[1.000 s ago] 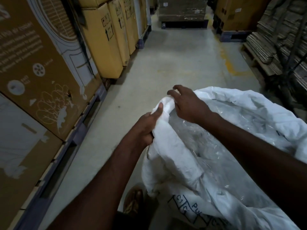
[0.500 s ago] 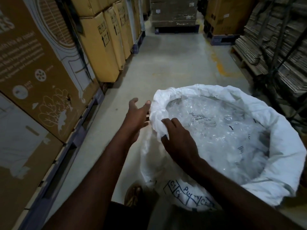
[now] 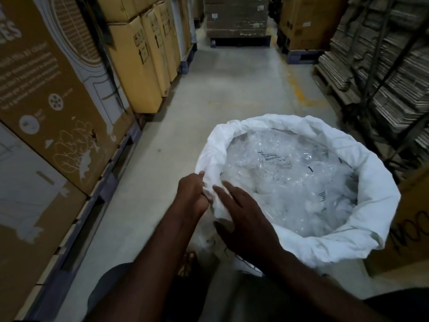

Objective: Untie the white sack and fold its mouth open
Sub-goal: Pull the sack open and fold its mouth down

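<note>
A white woven sack stands on the floor at the right, its mouth wide and its rim rolled outward into a thick cuff. Clear crumpled plastic bags with black print fill the inside. My left hand is closed on the near-left part of the rim. Just to its right, my right hand lies over the same stretch of rim with fingers spread, resting on the cloth without a visible grip. No tie or string shows.
Tall brown cardboard cartons on blue pallets line the left side. Stacked flattened cardboard fills the rack on the right, and a carton stands behind the sack. A concrete aisle runs ahead to more pallets. My sandalled foot is below the sack.
The sack mouth went from bunched to fully spread with a rolled cuff. My left hand moved from open beside the rim to gripping it; my right hand slid lower along the near rim.
</note>
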